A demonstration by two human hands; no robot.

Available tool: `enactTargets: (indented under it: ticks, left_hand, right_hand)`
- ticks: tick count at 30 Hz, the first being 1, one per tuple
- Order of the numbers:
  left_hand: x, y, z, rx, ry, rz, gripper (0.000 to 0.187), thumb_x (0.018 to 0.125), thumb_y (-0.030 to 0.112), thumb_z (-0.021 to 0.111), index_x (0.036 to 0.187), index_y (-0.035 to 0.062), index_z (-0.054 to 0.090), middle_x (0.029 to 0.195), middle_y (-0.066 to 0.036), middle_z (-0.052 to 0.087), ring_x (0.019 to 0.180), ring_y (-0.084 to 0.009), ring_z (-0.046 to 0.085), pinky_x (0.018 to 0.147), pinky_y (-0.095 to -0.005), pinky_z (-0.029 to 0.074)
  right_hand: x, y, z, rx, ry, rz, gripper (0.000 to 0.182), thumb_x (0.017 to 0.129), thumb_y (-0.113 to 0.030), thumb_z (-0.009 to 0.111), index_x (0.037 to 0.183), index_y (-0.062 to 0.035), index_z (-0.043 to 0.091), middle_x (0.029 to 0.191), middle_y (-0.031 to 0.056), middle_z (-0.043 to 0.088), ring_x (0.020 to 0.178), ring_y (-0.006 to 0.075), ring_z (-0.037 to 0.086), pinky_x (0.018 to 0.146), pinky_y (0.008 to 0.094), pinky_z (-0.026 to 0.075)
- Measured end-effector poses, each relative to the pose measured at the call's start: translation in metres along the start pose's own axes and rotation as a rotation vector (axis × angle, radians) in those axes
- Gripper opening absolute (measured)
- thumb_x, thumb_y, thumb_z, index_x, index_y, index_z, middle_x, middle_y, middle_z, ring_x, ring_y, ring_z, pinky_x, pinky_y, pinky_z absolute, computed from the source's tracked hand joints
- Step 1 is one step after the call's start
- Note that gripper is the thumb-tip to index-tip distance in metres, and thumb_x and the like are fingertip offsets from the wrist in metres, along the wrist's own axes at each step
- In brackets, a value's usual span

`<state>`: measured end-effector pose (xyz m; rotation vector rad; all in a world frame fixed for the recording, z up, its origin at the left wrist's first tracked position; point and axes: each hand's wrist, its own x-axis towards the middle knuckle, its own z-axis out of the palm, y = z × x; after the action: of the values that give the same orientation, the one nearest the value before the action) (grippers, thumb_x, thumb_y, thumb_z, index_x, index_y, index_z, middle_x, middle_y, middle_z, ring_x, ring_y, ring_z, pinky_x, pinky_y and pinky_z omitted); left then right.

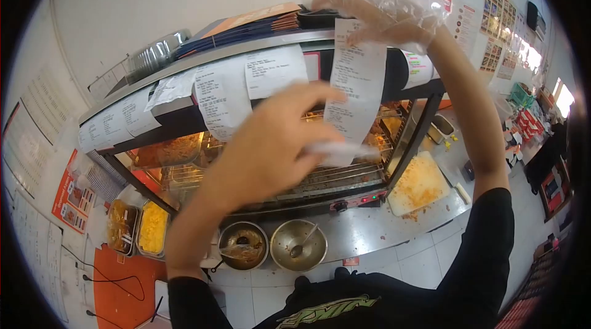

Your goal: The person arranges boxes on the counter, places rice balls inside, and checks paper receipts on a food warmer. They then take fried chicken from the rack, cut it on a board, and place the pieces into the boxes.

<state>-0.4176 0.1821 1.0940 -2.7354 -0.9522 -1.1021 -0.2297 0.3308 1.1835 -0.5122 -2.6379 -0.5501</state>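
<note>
A long printed paper receipt [359, 73] hangs at the front of the heated display cabinet [289, 196]. My right hand [385, 18], in a clear plastic glove, is at the receipt's top end with its fingers bent onto the paper. My left hand [271, 138] is bare and in front of the cabinet, its index finger reaching to the receipt's left edge. Between its thumb and the other fingers is a white, motion-blurred strip [341, 152]; its kind cannot be made out. More printed receipts [221, 98] hang in a row to the left.
Two steel bowls [298, 246], one with a spoon, stand on the counter below. A crumb-covered cutting board [422, 184] lies right; tubs of yellow food [152, 227] and dark food [121, 221] stand left. Flat cardboard packaging [246, 24] and clear lids [157, 52] sit atop the cabinet.
</note>
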Motion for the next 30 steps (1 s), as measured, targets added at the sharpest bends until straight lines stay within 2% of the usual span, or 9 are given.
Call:
enactTargets:
  ticks: [3,4,9,16,19,23,25,27,30]
  left_hand:
    - [0.037,-0.013,-0.001,0.262,0.001,0.152,0.012,0.069,0.004,0.066,0.081,0.0062,0.069,0.117,-0.014,0.058,0.105,-0.0318,0.056,0.087,-0.0400,0.045]
    - [0.047,-0.014,0.000,0.241,-0.018,0.141,0.012,0.069,0.004,0.066,0.081,0.0062,0.069,0.117,-0.014,0.058,0.105,-0.0318,0.056,0.087,-0.0400,0.045]
    - [0.082,-0.021,0.006,0.455,-0.221,0.074,0.014,0.073,0.011,0.067,0.081,0.0001,0.067,0.117,-0.019,0.056,0.100,-0.0354,0.057,0.087,-0.0392,0.044]
    - [0.085,-0.028,0.018,0.497,-0.205,0.082,0.013,0.074,0.010,0.066,0.080,-0.0008,0.067,0.115,-0.018,0.057,0.102,-0.0340,0.056,0.091,-0.0384,0.043]
    - [0.083,-0.029,0.023,0.569,-0.156,0.100,0.011,0.072,0.008,0.066,0.080,0.0005,0.067,0.114,-0.018,0.058,0.103,-0.0340,0.055,0.091,-0.0396,0.043]
    - [0.039,-0.008,0.034,0.454,0.047,0.154,0.012,0.068,0.004,0.067,0.080,0.0020,0.065,0.103,-0.013,0.062,0.091,-0.0302,0.060,0.079,-0.0355,0.046]
    - [-0.017,0.011,0.065,0.103,0.080,-0.130,0.011,0.070,0.004,0.067,0.081,0.0029,0.066,0.096,-0.012,0.062,0.087,-0.0257,0.061,0.075,-0.0308,0.046]
    - [-0.088,0.001,0.115,-0.266,-0.019,-0.459,0.010,0.076,0.006,0.066,0.085,0.0026,0.067,0.093,-0.009,0.064,0.085,-0.0189,0.061,0.074,-0.0288,0.046]
    - [-0.167,-0.012,0.190,-0.720,0.130,-1.132,0.018,0.082,0.012,0.065,0.094,-0.0014,0.066,0.090,-0.007,0.067,0.079,-0.0115,0.060,0.071,-0.0259,0.047]
  right_hand:
    - [-0.007,0.011,0.003,-0.132,0.164,0.029,0.056,0.072,-0.015,0.071,0.124,-0.0128,0.048,0.118,0.0104,0.055,0.107,0.0254,0.054,0.094,0.0370,0.043]
    - [-0.003,0.000,-0.009,0.026,-0.174,0.287,0.080,0.076,-0.041,0.068,0.139,-0.0108,0.028,0.125,0.0174,0.049,0.109,0.0243,0.051,0.093,0.0439,0.041]
    - [-0.021,-0.006,-0.014,0.240,-0.260,0.348,0.064,0.076,-0.039,0.070,0.126,-0.0067,0.046,0.103,0.0136,0.062,0.094,0.0269,0.057,0.083,0.0383,0.047]
    - [-0.057,0.011,0.020,-0.138,0.319,-0.001,0.048,0.076,-0.018,0.071,0.121,-0.0105,0.054,0.098,0.0085,0.063,0.092,0.0225,0.061,0.086,0.0327,0.048]
    - [-0.072,-0.048,-0.031,0.001,0.068,0.411,0.038,0.084,-0.026,0.062,0.118,-0.0100,0.055,0.098,0.0108,0.063,0.087,0.0189,0.059,0.074,0.0327,0.049]
    - [-0.164,-0.073,0.015,-0.020,0.613,0.352,0.040,0.076,-0.013,0.070,0.113,-0.0061,0.057,0.092,0.0089,0.063,0.086,0.0193,0.062,0.082,0.0310,0.049]
    - [-0.215,-0.101,0.071,0.366,0.689,0.501,0.028,0.077,-0.007,0.068,0.103,-0.0039,0.061,0.088,0.0089,0.063,0.082,0.0157,0.061,0.079,0.0286,0.049]
    - [-0.276,-0.131,0.175,0.533,0.129,1.105,0.034,0.072,-0.015,0.074,0.103,-0.0074,0.062,0.091,0.0067,0.065,0.085,0.0179,0.062,0.077,0.0311,0.049]
    - [-0.375,-0.213,0.329,0.752,-0.240,1.024,0.073,0.066,-0.024,0.077,0.130,-0.0086,0.044,0.116,0.0159,0.057,0.103,0.0283,0.057,0.089,0.0370,0.045]
